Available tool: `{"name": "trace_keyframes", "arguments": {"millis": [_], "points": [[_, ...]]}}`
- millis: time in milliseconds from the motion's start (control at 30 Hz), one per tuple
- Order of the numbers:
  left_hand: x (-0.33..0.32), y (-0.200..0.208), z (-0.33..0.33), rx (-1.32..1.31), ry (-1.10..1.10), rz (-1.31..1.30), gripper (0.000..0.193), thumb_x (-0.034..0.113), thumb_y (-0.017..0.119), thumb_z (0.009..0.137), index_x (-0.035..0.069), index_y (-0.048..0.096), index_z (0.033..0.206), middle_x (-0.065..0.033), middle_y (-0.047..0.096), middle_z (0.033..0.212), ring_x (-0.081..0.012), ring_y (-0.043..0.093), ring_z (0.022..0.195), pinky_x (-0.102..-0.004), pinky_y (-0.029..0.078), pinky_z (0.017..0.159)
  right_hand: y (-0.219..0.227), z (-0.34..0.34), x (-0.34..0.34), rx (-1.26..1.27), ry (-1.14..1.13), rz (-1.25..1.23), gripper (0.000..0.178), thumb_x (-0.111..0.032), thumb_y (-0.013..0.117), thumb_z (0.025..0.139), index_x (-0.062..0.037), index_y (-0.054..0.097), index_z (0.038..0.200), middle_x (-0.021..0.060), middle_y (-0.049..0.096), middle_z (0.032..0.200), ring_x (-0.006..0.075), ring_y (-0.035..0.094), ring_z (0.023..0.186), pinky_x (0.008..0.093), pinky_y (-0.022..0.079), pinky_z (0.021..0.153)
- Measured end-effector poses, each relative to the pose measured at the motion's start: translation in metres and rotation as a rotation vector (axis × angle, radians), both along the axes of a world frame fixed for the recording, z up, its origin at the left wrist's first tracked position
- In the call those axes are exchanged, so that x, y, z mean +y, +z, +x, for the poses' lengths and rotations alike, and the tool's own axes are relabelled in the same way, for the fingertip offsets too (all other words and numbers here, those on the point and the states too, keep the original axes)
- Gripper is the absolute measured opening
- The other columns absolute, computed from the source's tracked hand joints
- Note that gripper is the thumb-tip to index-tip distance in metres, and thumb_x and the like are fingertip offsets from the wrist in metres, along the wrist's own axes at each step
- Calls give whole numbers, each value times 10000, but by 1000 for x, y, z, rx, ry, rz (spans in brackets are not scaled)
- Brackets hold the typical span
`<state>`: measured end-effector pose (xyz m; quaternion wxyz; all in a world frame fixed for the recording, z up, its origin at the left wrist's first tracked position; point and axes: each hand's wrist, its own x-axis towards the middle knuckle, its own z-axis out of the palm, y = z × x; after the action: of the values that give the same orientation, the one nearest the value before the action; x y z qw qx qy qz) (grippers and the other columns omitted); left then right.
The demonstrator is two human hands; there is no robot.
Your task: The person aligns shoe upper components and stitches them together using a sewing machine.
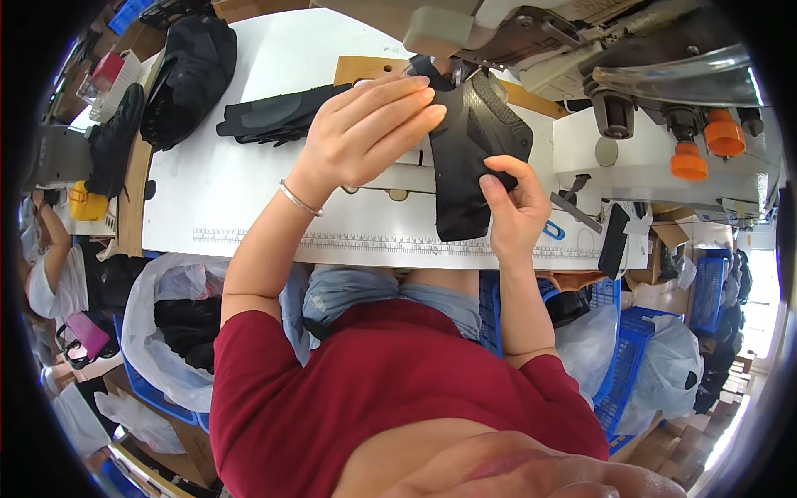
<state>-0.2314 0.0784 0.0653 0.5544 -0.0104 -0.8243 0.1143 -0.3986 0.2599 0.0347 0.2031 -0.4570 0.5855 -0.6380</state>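
Observation:
A black shoe upper piece point(462, 187), partly textured, lies beneath the sewing machine point(506, 33) at the needle area, its long flap hanging toward me. My left hand point(365, 124) comes over it from the left, fingers pressed together with the tips at the piece's edge close to the needle; its thumb is hidden. At the right edge, my right hand point(516, 203) pinches the flap between thumb and forefinger. To the left of my left hand, a stack of flat black pieces point(274, 116) rests on the white table point(203, 191).
Large black shoe pieces point(189, 79) occupy the table's left end. A ruler strip point(357, 241) runs along the front edge. Small blue-handled snips point(554, 231) lie right of my hand. A bagged bin point(158, 332) and blue crates point(631, 357) flank me; another person's arm point(56, 236) appears far left.

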Motion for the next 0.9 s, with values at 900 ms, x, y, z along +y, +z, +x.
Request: {"name": "trace_keyframes", "arguments": {"millis": [900], "points": [[-13,3,-6,-40,31,54,258,129,722,763,55,713,1009,-56,701,1056,-255,705,1040,-363,587,841,6,-2,-24,211,-133,-157,372,-119,815,855,-74,684,1201,77,552,1301,185,527,1183,303,404,1017]]}}
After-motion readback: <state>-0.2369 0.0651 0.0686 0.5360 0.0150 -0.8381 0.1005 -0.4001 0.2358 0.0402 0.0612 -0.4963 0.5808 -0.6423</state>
